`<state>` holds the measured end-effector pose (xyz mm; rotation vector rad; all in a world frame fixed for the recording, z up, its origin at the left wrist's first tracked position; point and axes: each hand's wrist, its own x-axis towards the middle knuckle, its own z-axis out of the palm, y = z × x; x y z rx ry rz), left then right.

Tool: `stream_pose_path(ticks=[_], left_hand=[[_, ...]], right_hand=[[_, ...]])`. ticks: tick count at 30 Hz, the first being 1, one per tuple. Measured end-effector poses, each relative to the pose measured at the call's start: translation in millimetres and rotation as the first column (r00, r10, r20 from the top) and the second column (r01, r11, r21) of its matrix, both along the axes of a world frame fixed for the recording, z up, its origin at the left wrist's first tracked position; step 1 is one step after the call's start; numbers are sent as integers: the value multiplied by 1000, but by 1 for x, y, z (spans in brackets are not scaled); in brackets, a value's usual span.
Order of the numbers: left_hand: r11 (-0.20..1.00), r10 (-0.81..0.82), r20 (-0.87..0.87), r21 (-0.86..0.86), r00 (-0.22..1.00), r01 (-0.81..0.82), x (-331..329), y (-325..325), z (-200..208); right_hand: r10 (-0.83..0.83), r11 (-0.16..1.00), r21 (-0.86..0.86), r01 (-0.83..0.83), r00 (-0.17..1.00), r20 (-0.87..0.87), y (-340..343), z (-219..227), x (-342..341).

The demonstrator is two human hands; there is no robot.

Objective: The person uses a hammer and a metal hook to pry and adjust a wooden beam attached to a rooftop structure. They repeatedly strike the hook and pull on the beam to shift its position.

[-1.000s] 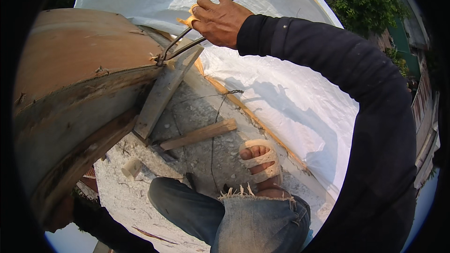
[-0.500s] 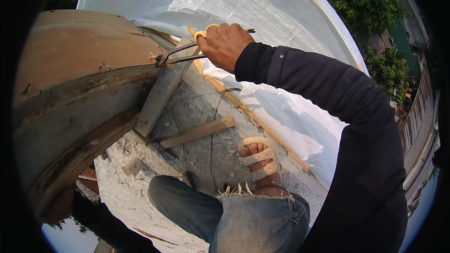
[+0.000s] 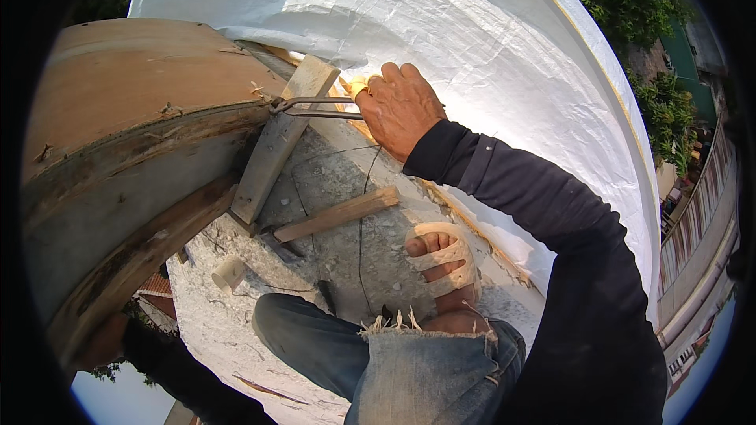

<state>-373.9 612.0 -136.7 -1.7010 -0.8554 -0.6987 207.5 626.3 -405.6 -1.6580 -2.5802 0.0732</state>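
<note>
Pincers (image 3: 315,100) sit in your closed right hand (image 3: 402,110), their head leftward at the plank (image 3: 285,145); a slipping bite could jerk that hand away. How your left hand (image 3: 102,343) grips, I cannot tell.

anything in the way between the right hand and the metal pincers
Nothing visible stands in the way: the right hand grips the metal pincers. Yellow wrapping shows on its fingers; whether any lies under the grip is hidden.
</note>
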Motion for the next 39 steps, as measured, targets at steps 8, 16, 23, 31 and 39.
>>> stream_pose_path(ticks=[8,16,23,31,39], left_hand=[[1000,-1,40,-27,999,2,13,6,0],[998,10,67,-55,998,-6,26,10,5],[996,24,93,-90,995,-16,36,9,7],[992,43,132,-124,990,-26,42,2,6],[991,40,217,-131,975,-12,53,-1,-6]], right_hand=[[112,981,148,-123,990,81,88,-6,37],[151,974,174,-144,988,-32,110,-16,17],[190,968,173,-184,982,-20,122,-7,16],[164,979,120,-162,986,-7,115,-3,12],[218,970,82,-231,966,140,132,12,7]])
